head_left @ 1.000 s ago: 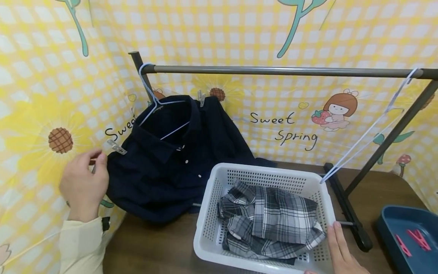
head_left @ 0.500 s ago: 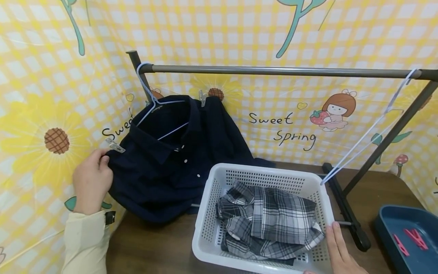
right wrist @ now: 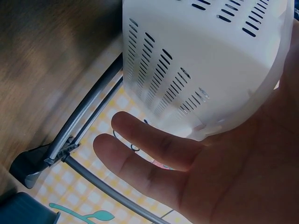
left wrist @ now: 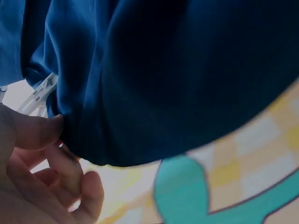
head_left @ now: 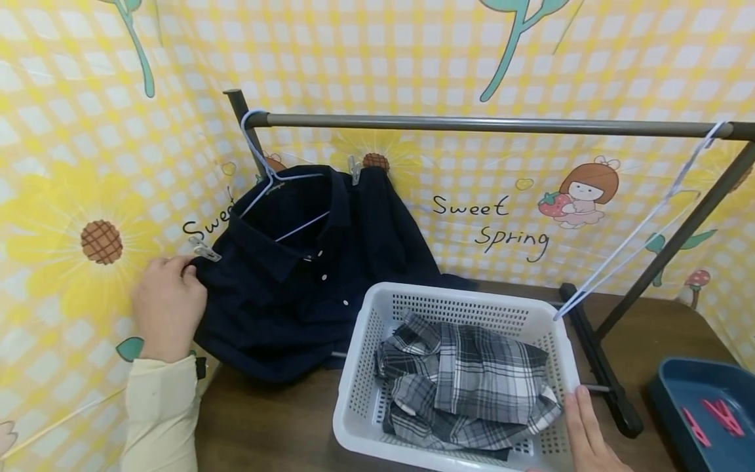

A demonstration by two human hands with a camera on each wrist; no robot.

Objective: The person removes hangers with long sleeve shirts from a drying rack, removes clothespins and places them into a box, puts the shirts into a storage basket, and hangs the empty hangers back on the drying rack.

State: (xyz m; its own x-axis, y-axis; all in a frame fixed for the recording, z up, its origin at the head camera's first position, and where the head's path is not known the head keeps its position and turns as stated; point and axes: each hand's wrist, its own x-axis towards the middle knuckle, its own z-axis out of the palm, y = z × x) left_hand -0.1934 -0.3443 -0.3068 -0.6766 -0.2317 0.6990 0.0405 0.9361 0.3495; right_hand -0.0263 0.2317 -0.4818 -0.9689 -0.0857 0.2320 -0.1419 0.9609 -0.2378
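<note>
A navy button-up shirt hangs on a light blue hanger at the rack's left end. Its two shoulders each carry a clear clothespin, the left one and the right one. With thumb and fingers my left hand pinches the shirt just below the left clothespin; the left wrist view shows the cloth's edge at the thumb tip. My right hand rests straight fingers against the right side of a white perforated basket. Inside the basket lies a grey plaid garment.
A dark metal rack bar spans the back, above the wooden table. From its right end hangs a second hanger, its lower end at the basket's corner. A blue tray with pink clothespins stands at right.
My left hand has come rightward from beside the shirt's shoulder and now pinches its cloth. The right hand stays at the basket.
</note>
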